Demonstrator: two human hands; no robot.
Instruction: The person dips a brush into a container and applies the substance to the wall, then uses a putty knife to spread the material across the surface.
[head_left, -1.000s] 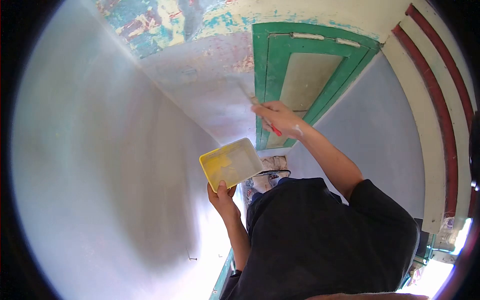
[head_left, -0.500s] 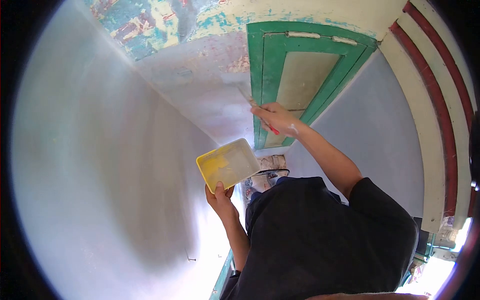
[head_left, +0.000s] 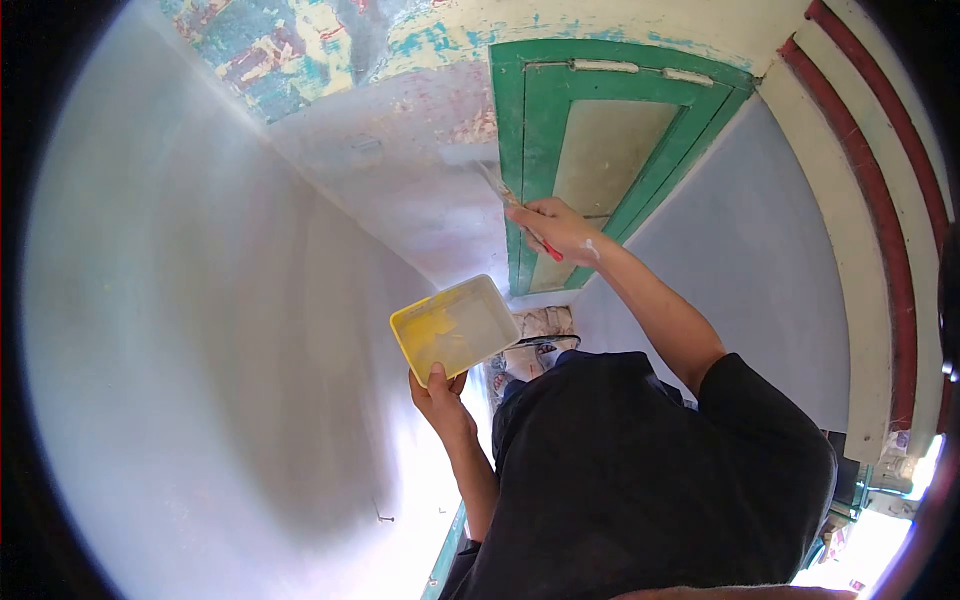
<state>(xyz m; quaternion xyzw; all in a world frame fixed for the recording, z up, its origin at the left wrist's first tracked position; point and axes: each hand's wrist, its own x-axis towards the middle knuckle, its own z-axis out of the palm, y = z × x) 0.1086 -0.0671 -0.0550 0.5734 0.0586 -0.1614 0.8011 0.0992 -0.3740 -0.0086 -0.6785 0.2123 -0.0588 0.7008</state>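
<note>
My left hand [head_left: 442,403] grips a rectangular plastic tub [head_left: 480,345] by its near edge, thumb over the rim. The tub is tilted toward me, yellow along one side, with a greyish coating inside. Closed round a paintbrush [head_left: 508,196] with a red handle end, my right hand [head_left: 556,230] is in front of the green door frame. The brush tip overlaps the pale grey wall [head_left: 440,195] just left of that frame. A white smear marks my right wrist.
A green door [head_left: 540,130] with a beige panel stands ahead. Peeling blue, red and cream paint [head_left: 300,50] covers the upper wall. A smooth grey wall [head_left: 200,330] is at left, with a nail [head_left: 383,518] sticking out. Dark red bands [head_left: 870,200] line the right side.
My right hand and the brush have shifted slightly, the brush tip a little higher along the wall. My left hand still holds the tub almost in the same place.
</note>
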